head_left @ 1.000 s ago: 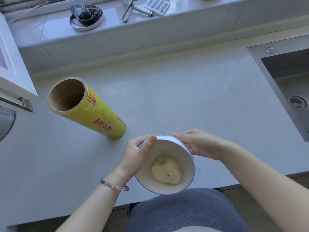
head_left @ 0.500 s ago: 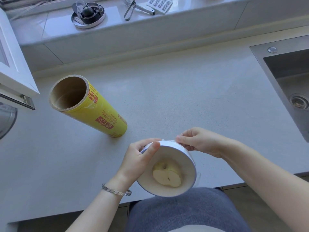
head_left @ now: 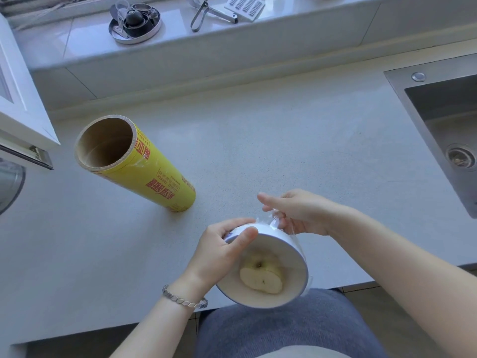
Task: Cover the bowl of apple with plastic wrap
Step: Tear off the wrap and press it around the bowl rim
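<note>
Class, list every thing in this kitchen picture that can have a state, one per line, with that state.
bowl, tilted, mouth toward the camera.
apple half, cut face showing, inside the bowl.
plastic wrap, bunched at the bowl's far rim.
wrap roll, lying on its side on the counter.
left grip, holds the bowl's rim.
right grip, pinches the plastic wrap.

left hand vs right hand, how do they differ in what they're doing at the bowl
The left hand grips the bowl at its rim, thumb laid across it; the right hand pinches loose plastic wrap beside the far wall. The left wrist wears a bracelet; the right wrist is bare. Both work at the tilted bowl.
</note>
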`<action>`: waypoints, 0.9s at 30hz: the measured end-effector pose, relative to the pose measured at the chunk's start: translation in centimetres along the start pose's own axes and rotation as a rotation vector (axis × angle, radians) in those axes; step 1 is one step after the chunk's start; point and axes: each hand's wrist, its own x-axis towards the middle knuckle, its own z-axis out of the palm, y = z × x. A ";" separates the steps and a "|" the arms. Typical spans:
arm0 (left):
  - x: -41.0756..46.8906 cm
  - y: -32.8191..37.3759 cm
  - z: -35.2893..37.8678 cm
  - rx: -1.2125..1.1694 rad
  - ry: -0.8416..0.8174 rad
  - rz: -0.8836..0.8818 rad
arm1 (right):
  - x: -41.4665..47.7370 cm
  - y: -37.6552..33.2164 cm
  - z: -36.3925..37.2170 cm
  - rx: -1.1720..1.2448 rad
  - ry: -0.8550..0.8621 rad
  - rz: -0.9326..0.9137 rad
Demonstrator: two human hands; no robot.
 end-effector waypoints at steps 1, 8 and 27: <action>0.0 0.0 0.0 0.013 -0.006 0.001 | -0.1 -0.2 -0.2 -0.046 -0.021 0.013; -0.2 0.1 -0.2 0.034 0.004 0.005 | -0.3 -0.2 -1.0 -0.124 0.040 -0.022; 0.2 0.4 -0.7 -0.031 0.023 -0.025 | -1.7 2.2 -0.9 -0.027 0.255 -0.611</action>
